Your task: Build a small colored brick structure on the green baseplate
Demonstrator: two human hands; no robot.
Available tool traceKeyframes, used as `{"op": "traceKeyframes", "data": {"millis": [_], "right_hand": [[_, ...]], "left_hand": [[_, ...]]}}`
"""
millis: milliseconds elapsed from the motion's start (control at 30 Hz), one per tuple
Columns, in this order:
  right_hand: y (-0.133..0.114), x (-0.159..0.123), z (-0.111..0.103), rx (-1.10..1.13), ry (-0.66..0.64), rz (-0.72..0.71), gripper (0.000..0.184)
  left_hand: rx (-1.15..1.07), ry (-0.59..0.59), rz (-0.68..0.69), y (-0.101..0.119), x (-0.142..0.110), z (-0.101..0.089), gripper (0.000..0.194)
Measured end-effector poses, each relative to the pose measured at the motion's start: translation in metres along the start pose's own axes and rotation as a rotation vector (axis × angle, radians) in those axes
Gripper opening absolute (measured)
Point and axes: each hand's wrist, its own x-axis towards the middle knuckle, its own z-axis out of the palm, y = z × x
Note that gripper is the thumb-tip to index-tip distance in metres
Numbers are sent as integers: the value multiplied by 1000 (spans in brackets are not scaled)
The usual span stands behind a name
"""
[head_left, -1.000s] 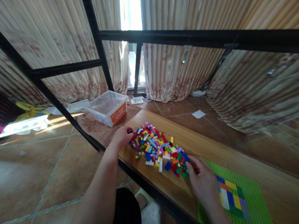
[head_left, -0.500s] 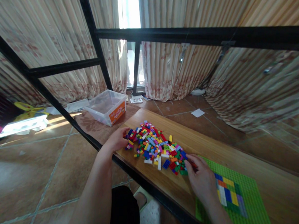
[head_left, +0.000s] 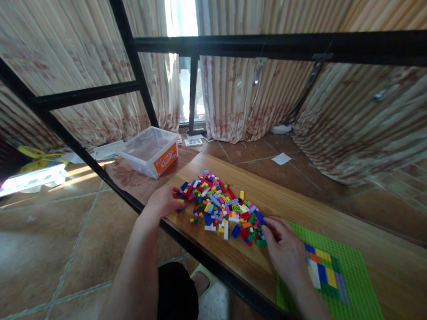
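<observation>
A pile of small colourful toy building bricks [head_left: 214, 206] is spread over the wooden tabletop [head_left: 213, 164]. At its left end, my left hand [head_left: 162, 201] rests with thumb and fingers curved apart against the outer bricks; some fingertips are hidden. My right hand [head_left: 286, 244] lies at the right end, thumb and fingers apart and touching bricks there. No brick is plainly gripped in either hand. Beside my right wrist, partly covered by the forearm, is a green studded baseplate [head_left: 359, 285] bearing a block of fitted bricks [head_left: 324, 270] in several colours.
Behind the table's left end stands a clear plastic box [head_left: 138, 148] with an orange label. A black metal bar [head_left: 207, 256] runs along the near table edge, and more black bars [head_left: 242, 45] cross ahead. Curtains [head_left: 239, 99] hang behind; papers [head_left: 281, 158] lie on the tiled floor.
The whole view has shifted slightly, so everything sits a little further left and up. Both hands stay at the two ends of the brick pile, with no clear change in the bricks.
</observation>
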Motion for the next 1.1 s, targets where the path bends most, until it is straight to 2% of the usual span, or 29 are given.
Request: {"op": "traceKeyframes", "data": {"millis": [267,567,767,933,1100], "right_hand": [[1,0,-1,3,22,-17,32],[0,1,-3,18,23,-5,33],[4,3,-5,-13,66,41,35],[2,3,-5,-14,29,74,34],[-5,1,-2,72,7,59,33]], "left_hand": [[35,3,-49,0,3,6,39],[46,36,-36,0,2,6,28],[111,-24,34,5,-1,5,19],[121,-64,23,10,-2,6,14],[88,-40,31,14,-11,-5,16]]}}
